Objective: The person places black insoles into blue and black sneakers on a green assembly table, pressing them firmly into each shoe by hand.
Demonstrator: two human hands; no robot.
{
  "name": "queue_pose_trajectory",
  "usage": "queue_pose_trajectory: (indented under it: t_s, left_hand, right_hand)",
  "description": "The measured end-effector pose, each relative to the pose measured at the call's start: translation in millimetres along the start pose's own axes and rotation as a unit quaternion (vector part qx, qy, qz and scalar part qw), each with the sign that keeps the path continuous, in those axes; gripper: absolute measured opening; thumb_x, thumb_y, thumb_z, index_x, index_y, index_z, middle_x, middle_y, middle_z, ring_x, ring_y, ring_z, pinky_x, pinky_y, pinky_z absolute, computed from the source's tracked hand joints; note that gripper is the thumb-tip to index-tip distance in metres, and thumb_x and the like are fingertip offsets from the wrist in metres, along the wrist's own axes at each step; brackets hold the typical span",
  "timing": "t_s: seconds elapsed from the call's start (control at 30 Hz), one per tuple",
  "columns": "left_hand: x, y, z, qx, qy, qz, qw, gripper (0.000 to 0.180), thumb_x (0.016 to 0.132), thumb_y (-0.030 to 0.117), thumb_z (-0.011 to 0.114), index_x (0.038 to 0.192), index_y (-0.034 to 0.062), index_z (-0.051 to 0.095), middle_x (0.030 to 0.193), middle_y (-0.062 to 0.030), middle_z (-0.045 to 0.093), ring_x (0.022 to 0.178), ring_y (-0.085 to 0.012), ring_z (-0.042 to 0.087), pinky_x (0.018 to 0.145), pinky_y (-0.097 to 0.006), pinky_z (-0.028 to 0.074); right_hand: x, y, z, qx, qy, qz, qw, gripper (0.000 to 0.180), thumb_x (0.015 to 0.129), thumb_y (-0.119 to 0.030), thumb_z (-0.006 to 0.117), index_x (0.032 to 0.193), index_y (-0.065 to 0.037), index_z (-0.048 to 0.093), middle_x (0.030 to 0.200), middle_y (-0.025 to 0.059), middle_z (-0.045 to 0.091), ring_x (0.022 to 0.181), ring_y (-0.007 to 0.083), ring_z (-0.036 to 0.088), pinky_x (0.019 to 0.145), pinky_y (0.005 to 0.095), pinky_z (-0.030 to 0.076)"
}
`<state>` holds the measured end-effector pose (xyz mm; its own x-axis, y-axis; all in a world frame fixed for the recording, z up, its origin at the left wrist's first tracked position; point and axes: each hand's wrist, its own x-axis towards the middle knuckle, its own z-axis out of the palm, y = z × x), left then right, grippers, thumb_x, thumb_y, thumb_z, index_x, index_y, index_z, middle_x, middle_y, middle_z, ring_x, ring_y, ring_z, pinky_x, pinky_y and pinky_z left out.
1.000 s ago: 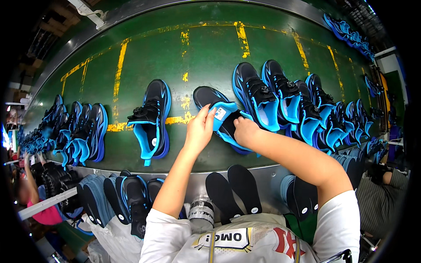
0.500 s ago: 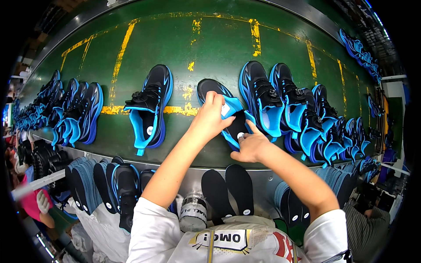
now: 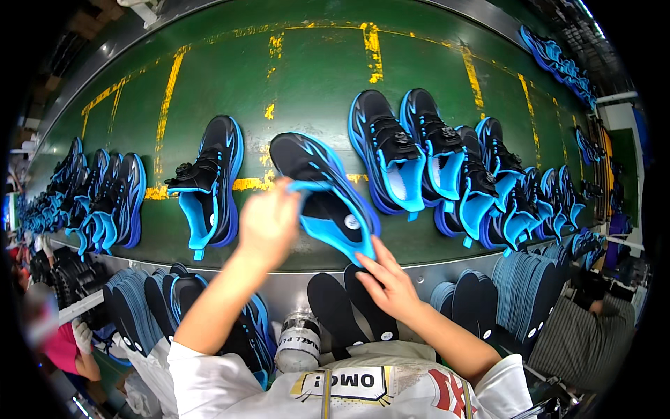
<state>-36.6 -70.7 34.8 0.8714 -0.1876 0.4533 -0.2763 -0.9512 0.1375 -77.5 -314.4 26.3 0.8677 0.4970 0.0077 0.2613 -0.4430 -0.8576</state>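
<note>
A black sneaker with blue trim (image 3: 310, 157) lies tilted on the green work surface, its toe up and left. Its wide opening shows a dark insole with a round white sticker (image 3: 351, 222) near the heel. My left hand (image 3: 269, 222), blurred, is closed on the sneaker's edge by the tongue. Against the blue heel rest the stretched fingers of my right hand (image 3: 391, 285), spread and not wrapped round anything. A similar sneaker (image 3: 218, 164) stands to the left. Two black insoles (image 3: 331, 300) lie on the metal ledge just below.
Several matching sneakers stand in rows at the right (image 3: 384, 146) and the far left (image 3: 125, 202). Stacks of insoles (image 3: 520, 293) line the near ledge on both sides. A clear jar with a printed band (image 3: 299, 346) stands before me. A gloved hand (image 3: 82, 336) shows at left.
The sneaker has moved left and swung round. My right hand has come out of its opening to the heel, and my left hand has moved left and down. Surrounding sneakers have shifted left in view.
</note>
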Motion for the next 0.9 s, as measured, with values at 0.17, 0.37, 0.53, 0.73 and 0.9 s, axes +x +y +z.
queue_pose_trajectory:
  t_s: [0.17,0.37,0.53,0.73,0.9]
  left_hand:
    - [33,-69,-38,0.102,0.032,-0.083,0.991,0.013,0.075,0.006,0.057,0.087,0.0015,0.054,0.094,-0.0182,0.058,0.089,-0.0309,0.056,0.071,-0.039,0.044]
    - [81,-30,-36,-0.472,0.064,-0.262,0.839,0.011,0.075,-0.007,0.043,0.077,0.0024,0.049,0.082,-0.0040,0.058,0.061,-0.0041,0.042,0.054,-0.017,0.036]
    - [95,50,38,-0.291,-0.007,-0.039,0.956,0.049,0.068,0.006,0.053,0.116,0.0053,0.043,0.103,-0.0142,0.052,0.089,-0.0256,0.056,0.073,-0.033,0.046]
    - [124,71,86,-0.371,-0.109,-0.235,0.892,0.041,0.085,0.033,0.050,0.115,0.0044,0.046,0.082,-0.0174,0.060,0.080,-0.0320,0.059,0.069,-0.036,0.045]
    - [129,71,93,-0.370,-0.114,-0.275,0.880,0.033,0.087,0.030,0.046,0.099,0.0003,0.053,0.081,-0.0231,0.059,0.080,-0.0381,0.057,0.067,-0.042,0.044]
  right_hand:
    - [-42,-11,-52,-0.085,0.066,-0.013,0.994,0.037,0.072,-0.010,0.064,0.108,-0.005,0.053,0.112,0.0203,0.049,0.099,0.0370,0.050,0.085,0.0410,0.041]
    - [-188,15,-129,-0.379,0.048,0.299,0.875,0.048,0.054,-0.027,0.078,0.090,-0.004,0.054,0.108,0.0185,0.045,0.099,0.0356,0.044,0.083,0.0422,0.038]
    - [-212,24,-127,-0.345,0.132,0.267,0.890,0.047,0.052,-0.029,0.079,0.082,-0.005,0.052,0.104,0.0160,0.045,0.094,0.0334,0.046,0.079,0.0417,0.038]
    - [-240,43,-141,-0.317,0.175,0.230,0.903,0.046,0.050,-0.018,0.079,0.083,-0.006,0.049,0.097,0.0137,0.044,0.090,0.0318,0.046,0.077,0.0405,0.037]
    - [-182,6,-172,-0.083,0.401,0.121,0.904,0.049,0.060,-0.009,0.068,0.103,0.002,0.049,0.106,0.0187,0.043,0.094,0.0320,0.047,0.079,0.0373,0.039]
